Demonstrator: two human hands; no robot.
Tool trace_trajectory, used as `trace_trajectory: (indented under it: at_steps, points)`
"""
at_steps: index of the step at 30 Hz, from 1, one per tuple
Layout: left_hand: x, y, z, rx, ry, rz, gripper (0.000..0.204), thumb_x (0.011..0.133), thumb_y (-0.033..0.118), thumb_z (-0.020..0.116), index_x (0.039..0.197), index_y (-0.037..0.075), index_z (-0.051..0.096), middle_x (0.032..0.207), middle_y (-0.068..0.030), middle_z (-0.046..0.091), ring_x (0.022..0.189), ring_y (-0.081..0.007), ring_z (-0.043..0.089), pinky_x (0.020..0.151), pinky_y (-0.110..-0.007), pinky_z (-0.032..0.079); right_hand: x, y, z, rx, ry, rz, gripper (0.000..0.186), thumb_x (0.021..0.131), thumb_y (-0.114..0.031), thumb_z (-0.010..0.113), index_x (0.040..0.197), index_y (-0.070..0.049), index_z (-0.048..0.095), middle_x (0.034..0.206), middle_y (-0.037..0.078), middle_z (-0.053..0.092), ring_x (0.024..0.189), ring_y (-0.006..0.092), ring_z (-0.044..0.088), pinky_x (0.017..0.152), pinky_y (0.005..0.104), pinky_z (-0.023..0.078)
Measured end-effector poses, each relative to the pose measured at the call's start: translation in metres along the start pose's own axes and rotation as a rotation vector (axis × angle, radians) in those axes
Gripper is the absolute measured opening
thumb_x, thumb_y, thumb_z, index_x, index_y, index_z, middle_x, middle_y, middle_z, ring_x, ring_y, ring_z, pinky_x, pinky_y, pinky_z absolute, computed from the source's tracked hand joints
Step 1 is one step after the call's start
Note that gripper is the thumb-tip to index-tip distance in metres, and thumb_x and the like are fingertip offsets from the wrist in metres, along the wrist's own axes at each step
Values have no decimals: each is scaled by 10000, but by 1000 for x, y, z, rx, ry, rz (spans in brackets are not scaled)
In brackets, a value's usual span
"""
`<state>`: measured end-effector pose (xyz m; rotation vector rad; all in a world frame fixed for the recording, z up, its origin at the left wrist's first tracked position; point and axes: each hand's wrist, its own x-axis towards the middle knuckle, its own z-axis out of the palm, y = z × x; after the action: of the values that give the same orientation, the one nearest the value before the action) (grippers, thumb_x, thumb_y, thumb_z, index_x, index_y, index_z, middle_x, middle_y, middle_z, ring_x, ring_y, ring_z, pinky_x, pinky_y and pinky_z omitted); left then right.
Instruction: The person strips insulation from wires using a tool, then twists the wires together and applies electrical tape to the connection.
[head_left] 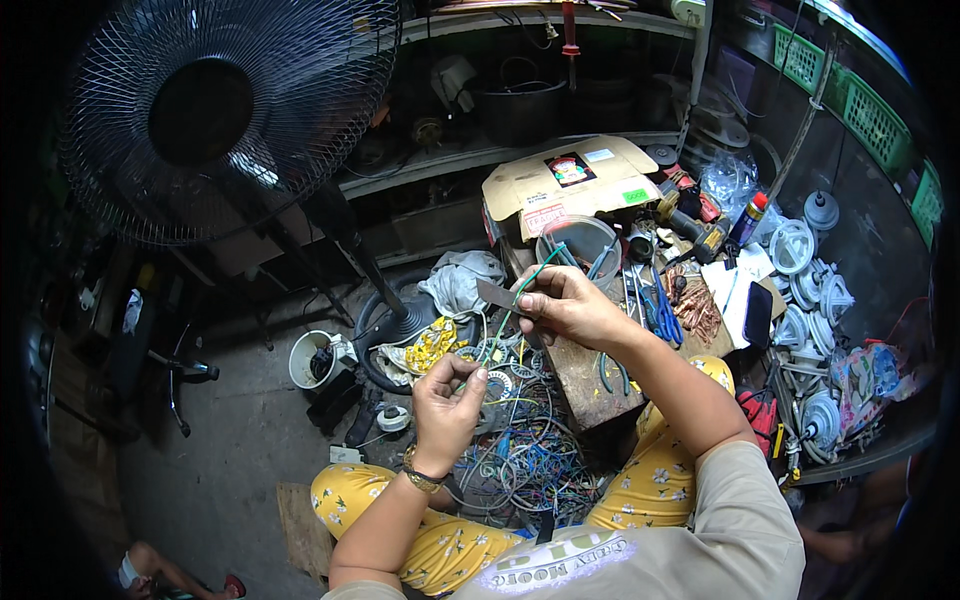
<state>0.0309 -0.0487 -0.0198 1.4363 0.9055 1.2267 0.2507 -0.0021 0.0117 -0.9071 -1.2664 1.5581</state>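
Note:
My right hand [565,305] pinches a flat grey metal blade [494,294] against a thin green wire [548,260], which runs down to my left hand [450,410]. That hand is closed on the wire's lower part, below and left of the right one. Under my hands, between my yellow-trousered legs, lies a tangled heap of coloured wires [525,465]. Right of them is a worn wooden bench [598,400] bearing cutters [665,310], bare copper strands [695,305], a round tub [580,235] and a black phone [757,312].
A standing fan [200,110] fills the upper left. A cardboard piece [520,185] and drill [700,230] lie behind the bench; pale plastic parts [820,300] crowd the right. A white bucket [310,370] stands left. Another person's leg [165,570] shows lower left.

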Motion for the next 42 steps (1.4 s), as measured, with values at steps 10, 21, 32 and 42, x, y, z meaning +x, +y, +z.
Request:
trace_trajectory:
  at_steps: [10, 21, 32, 42]
  points:
    - [-7, 1, -2, -21, -3, -39, 87, 875, 38, 616, 831, 6, 548, 756, 23, 562, 665, -10, 465, 560, -170, 375, 2, -6, -7, -5, 75, 22, 192, 899, -167, 622, 1001, -26, 540, 725, 54, 624, 547, 84, 554, 457, 200, 421]
    - [-18, -11, -17, -115, 77, -158, 120, 898, 65, 594, 806, 53, 516, 695, 54, 535, 597, 7, 453, 528, -171, 346, -3, -29, -34, 138, 104, -217, 309, 917, -141, 585, 1184, -27, 483, 806, 46, 573, 700, 99, 590, 483, 207, 472]
    - [-16, -7, -15, -13, 42, -80, 112, 892, 61, 590, 816, 27, 515, 703, 32, 542, 602, -23, 470, 532, -197, 363, 0, -3, 9, -175, -24, -47, 152, 940, -135, 549, 1046, -31, 515, 678, 10, 589, 516, 32, 489, 422, 188, 361]
    - [8, -19, 3, -285, -50, -199, 122, 927, 106, 548, 999, 12, 519, 795, -2, 557, 670, -76, 501, 609, -222, 418, 6, 26, 22, -145, -39, -109, 84, 933, -90, 551, 988, -35, 520, 657, 2, 578, 536, 23, 487, 425, 195, 352]
